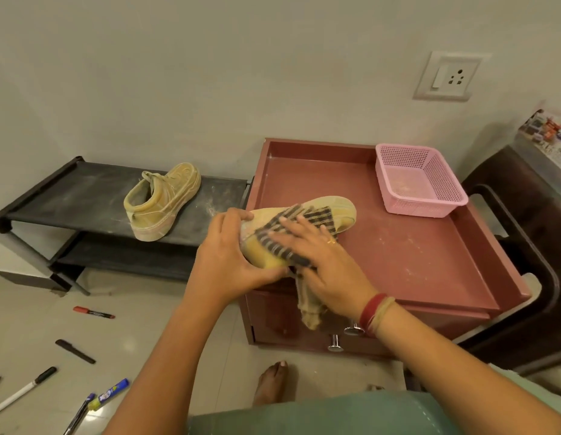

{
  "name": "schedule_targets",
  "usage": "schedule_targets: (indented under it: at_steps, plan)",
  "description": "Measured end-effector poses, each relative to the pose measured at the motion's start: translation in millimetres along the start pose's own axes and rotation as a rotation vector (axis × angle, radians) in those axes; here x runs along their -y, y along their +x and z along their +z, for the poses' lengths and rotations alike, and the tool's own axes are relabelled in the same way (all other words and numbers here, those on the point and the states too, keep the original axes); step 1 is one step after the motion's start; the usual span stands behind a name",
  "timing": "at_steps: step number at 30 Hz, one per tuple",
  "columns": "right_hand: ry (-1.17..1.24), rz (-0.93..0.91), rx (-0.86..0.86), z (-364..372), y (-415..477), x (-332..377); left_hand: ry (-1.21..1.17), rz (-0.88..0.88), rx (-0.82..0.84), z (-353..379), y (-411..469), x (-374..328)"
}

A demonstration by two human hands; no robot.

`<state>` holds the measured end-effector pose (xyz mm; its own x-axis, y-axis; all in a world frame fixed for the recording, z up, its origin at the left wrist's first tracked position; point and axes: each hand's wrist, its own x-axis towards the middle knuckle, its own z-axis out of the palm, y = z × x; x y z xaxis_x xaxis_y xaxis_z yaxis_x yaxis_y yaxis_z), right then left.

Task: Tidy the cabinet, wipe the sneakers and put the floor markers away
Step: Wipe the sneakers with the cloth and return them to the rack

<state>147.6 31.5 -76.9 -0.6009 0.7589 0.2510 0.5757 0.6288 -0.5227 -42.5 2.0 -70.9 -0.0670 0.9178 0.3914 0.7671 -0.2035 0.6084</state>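
Sneaker in L hand, cloth under R hand.

Basket on cabinet, markers on floor

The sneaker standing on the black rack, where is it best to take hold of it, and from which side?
Probably at the heel collar of the sneaker, from above on the near side: it stands upright on its sole on the rack, heel towards the person, opening upward.

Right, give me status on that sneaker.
Left hand grips sneaker heel over cabinet. Right hand flat, pressing striped cloth on it. Second sneaker on rack, markers on floor. Nothing blocking.
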Motion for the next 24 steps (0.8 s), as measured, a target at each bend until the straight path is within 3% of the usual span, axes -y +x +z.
schedule_targets:
  at_steps: [3,6,9,13,17,21,24]
  plan:
    - [-0.030,0.205,-0.178,-16.7,1.8,-37.5,0.021,-0.018,-0.020,-3.6,1.6,-2.4]
    - [-0.016,0.215,-0.253,-24.2,-1.6,-54.8,-0.011,-0.081,-0.051,-13.3,3.6,-1.2]
    - [0.168,0.190,-0.376,-17.1,1.8,-47.8,-0.063,-0.160,-0.072,-17.5,3.6,-0.3]
    - [0.247,0.189,-0.278,-3.4,6.5,-26.9,-0.003,-0.070,-0.084,-6.4,0.7,-5.9]
    - [0.275,0.025,-0.146,-6.3,-5.1,-15.3,0.030,0.071,-0.024,-0.2,3.2,-2.7]
    - [0.323,0.131,-0.266,-17.6,-3.3,-38.0,0.029,0.143,-0.034,1.3,6.5,-1.3]
    - [0.395,0.077,-0.203,-11.6,-9.6,-18.9,0.021,0.136,-0.048,0.8,8.7,-2.6]
